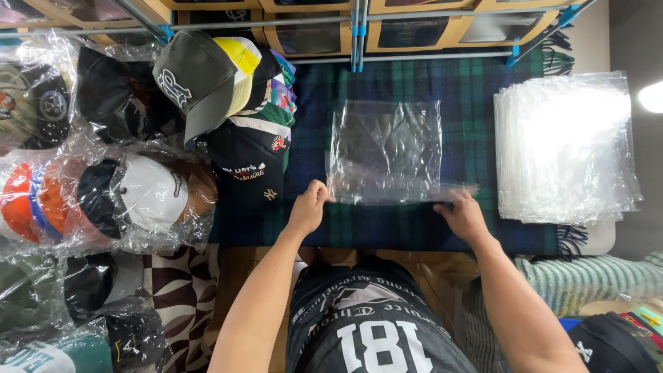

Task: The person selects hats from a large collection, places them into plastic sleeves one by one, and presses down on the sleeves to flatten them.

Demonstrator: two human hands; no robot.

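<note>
In the head view, a clear bag (385, 150) is lying flat on a dark green and blue plaid blanket (469, 138), with both hands working at its near edge. The left hand (307, 207) is pinching the bag's near left corner, fingers curled together and closed on the plastic. The right hand (464, 215) is resting at the near right corner, fingers bent and pressing on the bag's edge; whether it is actually clamping the film or only touching it cannot be told. To the right, well apart from the bag, a stack of clear bags (566, 148) is sitting on the blanket's edge. To the left, just beside the bag, a pile of caps (238, 103) is leaning, with a grey and yellow one on top. Further left, bagged caps (103, 193) are lying wrapped in glossy plastic. Above the blanket, a rack (359, 27) with metal rails is holding cardboard boxes.
</note>
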